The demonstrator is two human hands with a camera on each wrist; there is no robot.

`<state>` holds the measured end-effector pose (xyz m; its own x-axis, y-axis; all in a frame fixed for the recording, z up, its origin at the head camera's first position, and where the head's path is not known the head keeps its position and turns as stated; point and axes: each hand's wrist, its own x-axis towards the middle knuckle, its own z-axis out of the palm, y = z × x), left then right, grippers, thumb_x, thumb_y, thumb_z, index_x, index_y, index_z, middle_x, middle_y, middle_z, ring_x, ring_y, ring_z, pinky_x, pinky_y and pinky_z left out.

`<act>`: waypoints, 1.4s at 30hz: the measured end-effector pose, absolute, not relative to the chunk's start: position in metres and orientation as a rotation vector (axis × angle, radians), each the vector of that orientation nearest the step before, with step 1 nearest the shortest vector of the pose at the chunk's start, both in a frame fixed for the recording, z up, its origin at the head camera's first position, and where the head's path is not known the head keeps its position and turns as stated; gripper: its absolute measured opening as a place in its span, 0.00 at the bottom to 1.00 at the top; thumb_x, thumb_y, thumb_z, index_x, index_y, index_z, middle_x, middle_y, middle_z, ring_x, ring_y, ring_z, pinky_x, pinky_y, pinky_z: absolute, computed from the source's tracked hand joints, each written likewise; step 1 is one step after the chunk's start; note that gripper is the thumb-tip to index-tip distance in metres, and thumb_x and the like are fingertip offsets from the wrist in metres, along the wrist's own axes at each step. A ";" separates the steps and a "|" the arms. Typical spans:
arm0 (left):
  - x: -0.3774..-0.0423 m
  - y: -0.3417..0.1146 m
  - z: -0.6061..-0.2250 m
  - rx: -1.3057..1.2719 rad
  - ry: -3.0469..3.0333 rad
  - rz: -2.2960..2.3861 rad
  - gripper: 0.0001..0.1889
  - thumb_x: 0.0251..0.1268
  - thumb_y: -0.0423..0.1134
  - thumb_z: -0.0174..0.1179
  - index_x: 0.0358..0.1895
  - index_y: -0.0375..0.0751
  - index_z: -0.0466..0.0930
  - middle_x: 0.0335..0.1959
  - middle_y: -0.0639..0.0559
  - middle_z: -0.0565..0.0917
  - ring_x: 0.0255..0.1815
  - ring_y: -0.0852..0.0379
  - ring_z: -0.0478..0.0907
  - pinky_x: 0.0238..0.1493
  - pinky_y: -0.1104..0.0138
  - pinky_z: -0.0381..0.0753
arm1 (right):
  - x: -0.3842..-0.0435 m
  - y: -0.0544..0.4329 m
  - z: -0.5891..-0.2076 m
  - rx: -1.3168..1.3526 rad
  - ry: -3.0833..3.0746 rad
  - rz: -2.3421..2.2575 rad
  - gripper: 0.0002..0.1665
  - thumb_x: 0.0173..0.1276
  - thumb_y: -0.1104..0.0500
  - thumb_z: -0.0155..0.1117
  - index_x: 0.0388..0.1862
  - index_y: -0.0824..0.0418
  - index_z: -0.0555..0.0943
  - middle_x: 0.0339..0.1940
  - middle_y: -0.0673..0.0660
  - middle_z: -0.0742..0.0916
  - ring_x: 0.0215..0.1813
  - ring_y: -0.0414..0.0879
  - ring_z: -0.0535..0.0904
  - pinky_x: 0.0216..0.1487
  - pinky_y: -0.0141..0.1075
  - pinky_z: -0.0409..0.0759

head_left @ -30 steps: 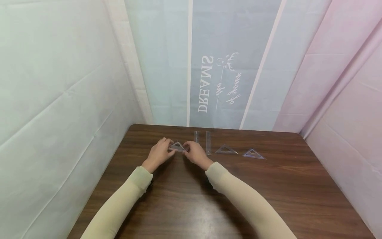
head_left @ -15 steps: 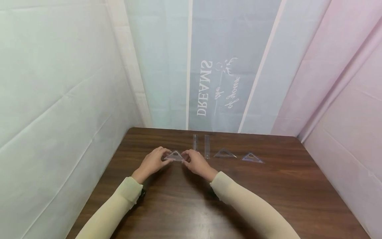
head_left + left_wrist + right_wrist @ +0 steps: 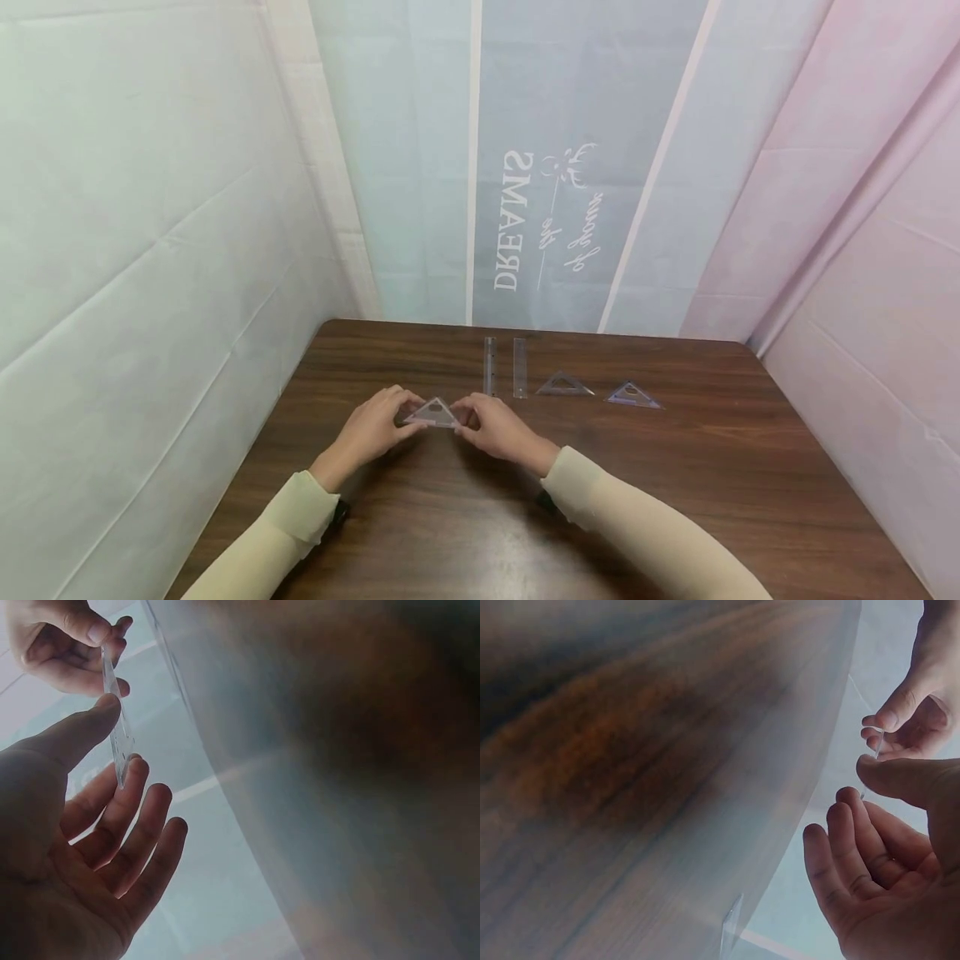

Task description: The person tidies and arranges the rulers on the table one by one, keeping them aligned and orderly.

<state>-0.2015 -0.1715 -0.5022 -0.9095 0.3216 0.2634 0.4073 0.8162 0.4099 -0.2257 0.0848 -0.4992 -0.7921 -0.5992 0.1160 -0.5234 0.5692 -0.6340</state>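
The left hand is pinching a clear set square at its nine o'clock corner between thumb and fingers, while the right hand is pinching the same piece at its three o'clock corner; its apex is pointing to twelve, toward the far edge of the brown table. Around that piece, a first ruler is lying at about two o'clock, just beyond the right hand, with a second ruler lying beside it; a greyish set square is lying between two and three and, farthest out, a blue-edged set square near three
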 end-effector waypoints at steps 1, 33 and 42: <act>-0.199 -0.172 -0.502 -0.573 -2.814 -0.702 0.18 0.65 0.48 0.78 0.54 0.46 0.88 0.44 0.57 0.84 0.46 0.57 0.83 0.43 0.58 0.84 | -0.224 0.085 -0.499 -0.971 2.686 -1.016 0.18 0.75 0.62 0.74 0.61 0.64 0.85 0.41 0.47 0.86 0.39 0.35 0.81 0.42 0.31 0.82; -0.141 -0.201 -0.495 -0.562 -2.883 -0.667 0.18 0.63 0.47 0.80 0.53 0.50 0.87 0.44 0.60 0.86 0.46 0.58 0.83 0.47 0.57 0.84 | -0.176 0.071 -0.489 -1.109 2.685 -0.715 0.21 0.74 0.53 0.76 0.62 0.56 0.85 0.47 0.44 0.87 0.47 0.32 0.82 0.48 0.31 0.83; -0.136 -0.211 -0.496 -0.609 -2.895 -0.604 0.17 0.62 0.48 0.80 0.50 0.50 0.87 0.43 0.62 0.86 0.44 0.59 0.83 0.46 0.58 0.84 | -0.170 0.064 -0.490 -1.173 2.671 -0.661 0.22 0.72 0.54 0.77 0.61 0.58 0.85 0.47 0.46 0.87 0.47 0.34 0.81 0.48 0.30 0.83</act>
<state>-0.1357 -0.2110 -0.4958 -0.9114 0.3612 0.1972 0.4099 0.8391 0.3576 -0.1698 0.0642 -0.4900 -0.6827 -0.7296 0.0387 -0.6634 0.5969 -0.4513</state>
